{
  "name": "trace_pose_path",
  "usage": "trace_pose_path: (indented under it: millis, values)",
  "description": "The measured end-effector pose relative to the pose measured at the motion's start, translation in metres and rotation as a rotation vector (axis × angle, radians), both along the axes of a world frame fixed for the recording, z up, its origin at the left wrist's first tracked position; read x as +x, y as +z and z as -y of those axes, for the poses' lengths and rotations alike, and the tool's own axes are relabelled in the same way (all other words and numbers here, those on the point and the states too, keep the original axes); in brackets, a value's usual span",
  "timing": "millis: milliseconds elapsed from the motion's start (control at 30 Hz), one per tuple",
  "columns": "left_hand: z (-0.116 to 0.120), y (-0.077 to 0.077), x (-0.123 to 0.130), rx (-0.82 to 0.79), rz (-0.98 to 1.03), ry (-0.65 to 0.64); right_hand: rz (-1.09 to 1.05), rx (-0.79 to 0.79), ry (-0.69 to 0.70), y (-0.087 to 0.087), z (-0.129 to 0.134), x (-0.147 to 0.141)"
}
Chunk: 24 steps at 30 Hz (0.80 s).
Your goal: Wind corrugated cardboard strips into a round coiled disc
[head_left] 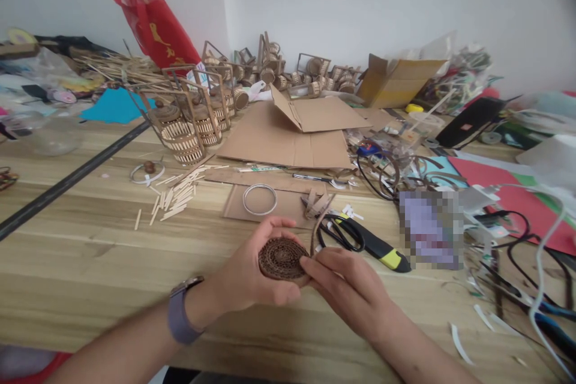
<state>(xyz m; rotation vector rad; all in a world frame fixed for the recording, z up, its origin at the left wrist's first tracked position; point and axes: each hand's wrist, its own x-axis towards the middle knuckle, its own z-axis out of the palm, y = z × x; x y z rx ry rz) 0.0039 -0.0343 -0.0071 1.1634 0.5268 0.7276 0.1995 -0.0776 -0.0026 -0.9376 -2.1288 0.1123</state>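
A round brown coil (282, 258), wound from what looks like corrugated cardboard strip, is held above the near side of the table. My left hand (258, 270) curls around its left side, thumb below and fingers at the far rim. At its right edge my right hand (344, 282) pinches a brown strip (317, 229), whose loose end sticks up past my fingers. Just beyond lie black-handled scissors (344, 233) and a black and yellow utility knife (382, 249). A silvery ring (260, 200) rests on a cardboard piece (231, 204).
Short wooden sticks (177, 198) are scattered at the left. Small slatted baskets (182, 143) with tall handles stand behind them. Flat cardboard (279, 144) covers the middle back. Pliers (517, 294), a white cable (540, 276) and coloured paper (508, 195) crowd the right.
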Motion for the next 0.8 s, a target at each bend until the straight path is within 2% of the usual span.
trace_pose_path:
  millis: [133,233,300,467,567,700,800]
  values:
    - [-0.004,-0.005,-0.005,-0.034,0.111,-0.104,-0.054,0.014,0.020,-0.010,-0.001,0.005]
    - [-0.009,-0.006,-0.006,0.005,0.108,-0.171,-0.021,0.057,0.041,-0.009,-0.001,0.007]
    - [-0.011,-0.005,-0.005,0.065,0.034,-0.149,0.019,0.117,0.040,-0.003,-0.002,0.007]
    - [-0.006,0.000,0.001,0.171,-0.235,0.027,0.190,0.317,0.017,0.009,-0.004,0.004]
    - [-0.003,0.001,0.000,0.182,-0.242,0.032,0.145,0.275,0.024,0.008,-0.004,0.003]
    - [-0.007,0.000,-0.007,0.167,-0.128,-0.085,0.036,0.177,0.042,0.008,-0.005,0.004]
    - [-0.011,0.000,-0.008,0.238,-0.187,-0.128,0.097,0.224,0.061,0.011,-0.007,0.006]
